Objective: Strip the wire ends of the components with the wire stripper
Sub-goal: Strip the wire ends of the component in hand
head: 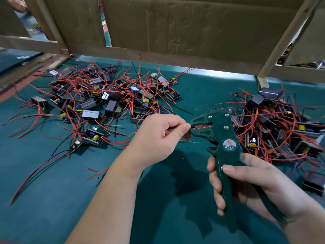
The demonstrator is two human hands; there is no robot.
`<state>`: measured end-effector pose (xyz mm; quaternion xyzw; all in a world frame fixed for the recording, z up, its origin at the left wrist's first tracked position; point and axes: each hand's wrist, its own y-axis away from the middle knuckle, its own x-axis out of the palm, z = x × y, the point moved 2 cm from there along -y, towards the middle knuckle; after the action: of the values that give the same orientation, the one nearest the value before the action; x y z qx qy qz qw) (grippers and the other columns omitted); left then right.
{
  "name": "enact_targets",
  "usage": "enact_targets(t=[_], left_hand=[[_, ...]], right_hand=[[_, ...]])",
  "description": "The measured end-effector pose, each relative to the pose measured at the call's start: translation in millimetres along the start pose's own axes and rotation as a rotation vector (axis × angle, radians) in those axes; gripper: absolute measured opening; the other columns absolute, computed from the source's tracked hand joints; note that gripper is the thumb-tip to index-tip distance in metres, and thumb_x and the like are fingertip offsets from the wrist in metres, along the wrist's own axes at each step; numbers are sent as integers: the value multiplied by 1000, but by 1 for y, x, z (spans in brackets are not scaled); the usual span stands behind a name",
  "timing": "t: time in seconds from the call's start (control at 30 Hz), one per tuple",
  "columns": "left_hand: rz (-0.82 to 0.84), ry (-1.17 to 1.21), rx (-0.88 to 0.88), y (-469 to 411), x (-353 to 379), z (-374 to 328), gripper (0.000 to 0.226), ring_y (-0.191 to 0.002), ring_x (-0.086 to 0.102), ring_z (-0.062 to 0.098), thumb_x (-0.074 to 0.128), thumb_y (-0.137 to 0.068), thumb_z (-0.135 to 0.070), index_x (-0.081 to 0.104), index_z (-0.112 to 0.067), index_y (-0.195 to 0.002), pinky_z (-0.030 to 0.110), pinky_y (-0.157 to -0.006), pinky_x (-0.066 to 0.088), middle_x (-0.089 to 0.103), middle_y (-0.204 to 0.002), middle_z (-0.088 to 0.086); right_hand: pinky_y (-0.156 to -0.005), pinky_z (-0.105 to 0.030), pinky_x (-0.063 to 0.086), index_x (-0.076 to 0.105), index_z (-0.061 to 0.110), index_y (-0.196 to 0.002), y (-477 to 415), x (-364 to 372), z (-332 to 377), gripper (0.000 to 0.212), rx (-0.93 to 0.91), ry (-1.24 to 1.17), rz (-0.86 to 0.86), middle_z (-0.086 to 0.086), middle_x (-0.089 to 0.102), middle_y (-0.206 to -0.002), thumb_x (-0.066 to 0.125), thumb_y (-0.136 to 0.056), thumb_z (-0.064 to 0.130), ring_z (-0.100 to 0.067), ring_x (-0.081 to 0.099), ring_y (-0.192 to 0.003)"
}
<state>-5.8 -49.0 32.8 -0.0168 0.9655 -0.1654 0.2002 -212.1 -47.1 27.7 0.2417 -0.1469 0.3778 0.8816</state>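
Note:
My right hand grips the handles of a dark green wire stripper marked W01A, jaws pointing left. My left hand pinches a thin wire between thumb and forefinger right at the stripper's jaws, where a red piece shows inside. The component that this wire belongs to is hidden under my left hand. A pile of black components with red and black wires lies on the green mat at the left. A second pile of components lies at the right, behind the stripper.
The green table mat carries small red bits of stripped insulation near its middle. A cardboard wall on a wooden frame closes off the back. A loose red wire lies beside my left forearm.

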Motion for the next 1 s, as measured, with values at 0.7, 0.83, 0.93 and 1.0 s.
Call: enact_targets(t=[0.7,0.83,0.93,1.0], left_hand=[[33,-133,-122,-3,6,13,26,-49,33,4,54,-95,-27,56,-18,-70,15,-49,29,40,-50,-13],[-72,-145,-114,-4,-9,16,27,-46,33,3,54,-91,-30,59,-15,-70,15,-48,26,40,-48,-13],[-101,-97,-127,-4,-12,15,27,-43,31,3,55,-96,-22,59,-18,-70,14,-46,24,38,-44,-14],[-106,-57,-154,-4,-10,14,28,-44,30,4,53,-98,-21,59,-19,-71,17,-47,26,36,-44,-13]], right_hand=[[-33,-29,38,62,10,-71,-4,1,6,38,7,-77,-270,-9,44,-58,61,-70,48,-20,39,-36],[-32,-29,37,61,12,-69,2,-15,20,35,-101,-109,-367,-6,43,-59,64,-62,47,-18,40,-39],[-36,-30,41,63,13,-71,4,-21,23,35,-155,-126,-365,-7,46,-60,68,-60,46,-21,44,-42],[-41,-33,45,65,11,-77,3,-20,18,42,-152,-146,-294,-10,50,-64,78,-54,44,-24,48,-45]])
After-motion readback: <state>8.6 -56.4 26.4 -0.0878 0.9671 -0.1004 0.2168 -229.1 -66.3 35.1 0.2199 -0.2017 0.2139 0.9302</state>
